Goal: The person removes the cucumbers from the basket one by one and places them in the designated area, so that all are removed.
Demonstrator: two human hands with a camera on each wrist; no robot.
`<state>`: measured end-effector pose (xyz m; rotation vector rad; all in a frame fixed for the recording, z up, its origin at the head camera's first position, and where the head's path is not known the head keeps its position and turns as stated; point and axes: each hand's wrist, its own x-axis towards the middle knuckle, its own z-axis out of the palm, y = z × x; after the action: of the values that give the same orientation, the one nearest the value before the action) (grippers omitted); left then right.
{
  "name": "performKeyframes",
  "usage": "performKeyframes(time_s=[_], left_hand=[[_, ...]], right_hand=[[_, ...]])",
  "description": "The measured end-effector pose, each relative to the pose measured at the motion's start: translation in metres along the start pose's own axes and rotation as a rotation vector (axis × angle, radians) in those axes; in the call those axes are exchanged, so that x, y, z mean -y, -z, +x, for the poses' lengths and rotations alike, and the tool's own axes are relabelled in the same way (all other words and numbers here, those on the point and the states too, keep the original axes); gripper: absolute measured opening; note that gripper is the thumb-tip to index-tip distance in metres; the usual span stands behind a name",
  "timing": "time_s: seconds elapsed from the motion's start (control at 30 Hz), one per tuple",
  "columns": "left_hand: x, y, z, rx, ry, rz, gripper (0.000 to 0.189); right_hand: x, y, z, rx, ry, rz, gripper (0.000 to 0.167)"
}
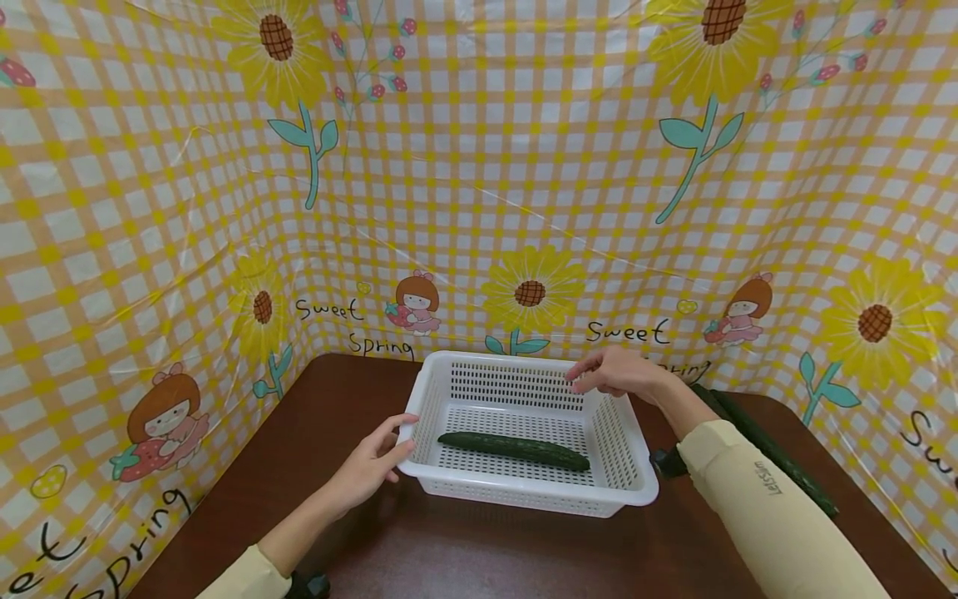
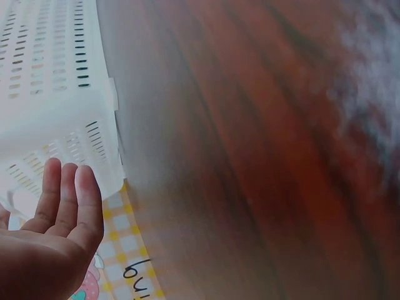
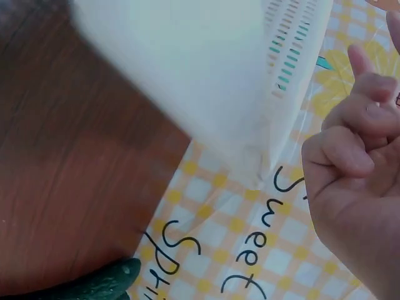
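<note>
A white plastic basket (image 1: 524, 491) with slotted walls stands on the dark table. One dark green cucumber (image 1: 516, 449) lies across its floor. At the basket's left rim my left hand (image 1: 367, 466) holds on with thumb and index finger at the edge; its other three fingers stretch beside the slotted wall in the left wrist view. Over the basket's back right corner is my right hand (image 1: 617, 372), with loosely curled fingers and nothing in them. In the right wrist view the same hand (image 3: 356, 156) appears beside the blurred basket.
More cucumbers (image 1: 778, 453) lie on the table at the right, partly hidden by my right sleeve (image 1: 763, 499). A checked cloth (image 1: 479, 208) with sunflowers hangs behind and along both sides of the brown table (image 1: 479, 557).
</note>
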<state>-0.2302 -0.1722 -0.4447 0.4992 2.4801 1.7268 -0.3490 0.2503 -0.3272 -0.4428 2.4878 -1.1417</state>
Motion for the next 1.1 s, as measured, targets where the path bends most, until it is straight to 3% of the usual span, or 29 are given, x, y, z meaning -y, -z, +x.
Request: performKeyframes(time_s=[0.37, 0.73, 1.1], left_hand=[[0.002, 0.000, 0.000, -0.008, 0.009, -0.016, 0.048], [0.004, 0.000, 0.002, -0.009, 0.018, -0.022, 0.048], [0.001, 0.001, 0.003, -0.004, 0.013, -0.015, 0.048]], right_hand=[[0.013, -0.005, 0.018, 0.074, 0.000, -0.047, 0.034], [0.009, -0.018, 0.037, 0.144, 0.012, -0.060, 0.030], [0.009, -0.038, 0.049, 0.205, -0.029, -0.063, 0.032]])
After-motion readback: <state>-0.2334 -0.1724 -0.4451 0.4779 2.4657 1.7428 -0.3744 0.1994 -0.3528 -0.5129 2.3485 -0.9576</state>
